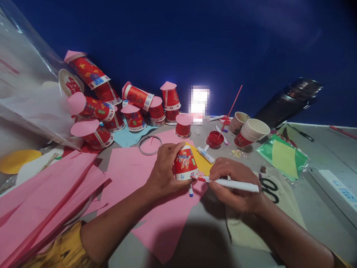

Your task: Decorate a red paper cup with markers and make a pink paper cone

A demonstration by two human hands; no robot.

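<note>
Fingers (167, 149) of the left hand (161, 169) curl half-open around a red paper cup (186, 160) near centre in the head view; at its four o'clock, the right hand (235, 170) pinches a white marker (237, 184), forearms (119, 217) entering from seven and four o'clock.

1. On the held cup (185, 162), between the left fingers (170, 149), one blue sign (182, 176) like an arrow stands just above the thumb (181, 182). The green label (192, 162) is too small to read.
2. On the round disc (64, 81), well beyond the left fingers and to their left, stands a red sign (72, 85) like a written character; I cannot read it.
3. On the white tube (205, 154), just beyond the right fingers (221, 169), the print is not clear.
</note>
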